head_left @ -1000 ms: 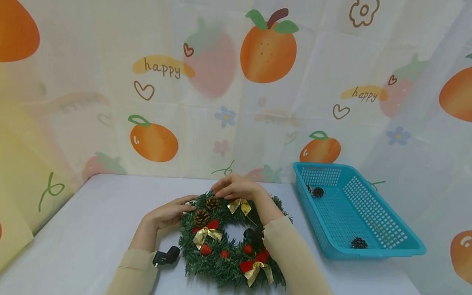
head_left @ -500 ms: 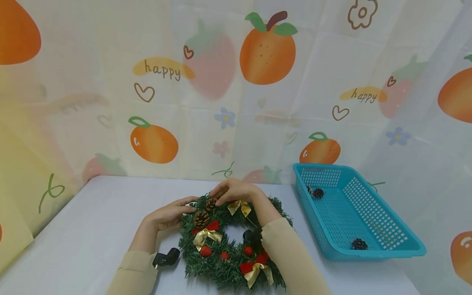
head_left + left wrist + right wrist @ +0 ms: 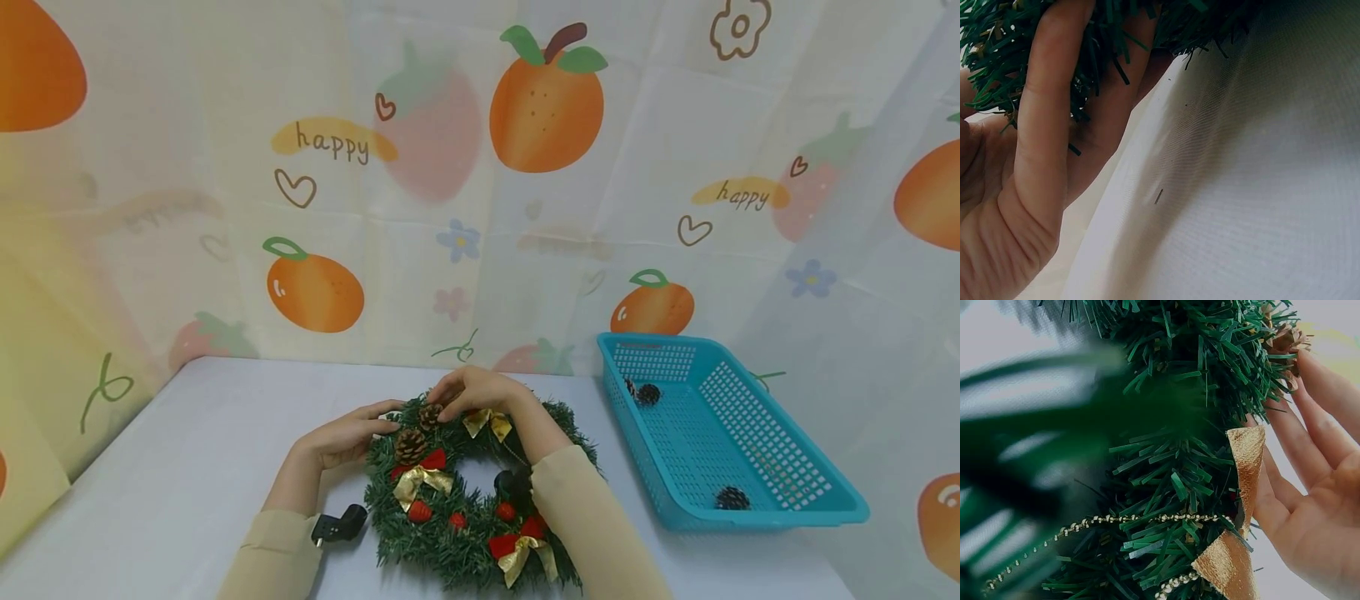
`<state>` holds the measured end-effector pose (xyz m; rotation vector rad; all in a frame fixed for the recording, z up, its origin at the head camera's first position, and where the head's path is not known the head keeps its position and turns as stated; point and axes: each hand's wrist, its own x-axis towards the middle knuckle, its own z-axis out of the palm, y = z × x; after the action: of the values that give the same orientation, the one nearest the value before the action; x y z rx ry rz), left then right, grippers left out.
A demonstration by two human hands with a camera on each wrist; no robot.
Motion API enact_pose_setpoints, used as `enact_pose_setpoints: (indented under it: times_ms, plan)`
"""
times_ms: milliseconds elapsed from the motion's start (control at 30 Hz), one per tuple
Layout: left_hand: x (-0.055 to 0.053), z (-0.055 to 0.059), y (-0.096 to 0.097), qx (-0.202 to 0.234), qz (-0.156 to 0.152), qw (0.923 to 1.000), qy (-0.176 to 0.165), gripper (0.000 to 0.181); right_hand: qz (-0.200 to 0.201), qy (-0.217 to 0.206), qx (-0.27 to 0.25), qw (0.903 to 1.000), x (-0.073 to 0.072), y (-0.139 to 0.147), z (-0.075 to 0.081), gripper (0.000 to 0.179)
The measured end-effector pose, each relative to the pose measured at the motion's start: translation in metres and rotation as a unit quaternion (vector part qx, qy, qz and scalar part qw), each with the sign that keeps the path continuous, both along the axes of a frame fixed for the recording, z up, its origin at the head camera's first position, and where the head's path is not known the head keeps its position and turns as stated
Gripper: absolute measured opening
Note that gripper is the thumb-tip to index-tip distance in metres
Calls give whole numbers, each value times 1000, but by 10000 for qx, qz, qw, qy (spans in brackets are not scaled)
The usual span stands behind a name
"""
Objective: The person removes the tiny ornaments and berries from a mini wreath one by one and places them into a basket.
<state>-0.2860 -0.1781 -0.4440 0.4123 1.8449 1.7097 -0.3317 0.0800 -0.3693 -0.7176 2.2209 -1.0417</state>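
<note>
At right in the right wrist view, we see a right hand pinching a brown, woody pine cone on a round green tinsel wreath. In the left wrist view, at left, a left hand grips the wreath's edge; we judge steady bracing and light pressure serve best. The head view sets the wreath lower centre on a white cloth-covered table, before a pale fruit-printed curtain.

From my remote post I watched a white table, with a bushy green wreath lying towards its near side. Apart from it, on the right, stood a blue basket (slightly askew, I noticed).
</note>
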Motion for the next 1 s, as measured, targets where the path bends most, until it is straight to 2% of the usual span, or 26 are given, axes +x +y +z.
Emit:
enact_pose_setpoints:
  times_ms: [433, 667, 1000]
  plan:
    - [-3, -5, -1, 50, -19, 10000, 11, 64, 48, 96, -34, 9999, 2, 2, 5, 29]
    - [-2, -4, -1, 78, -66, 9999, 31, 63, 4, -95, -221, 9997, -1, 5, 4, 27]
    - [-2, -3, 0, -11, 37, 10000, 11, 65, -243, -476, -660, 9964, -5, 12, 10, 32]
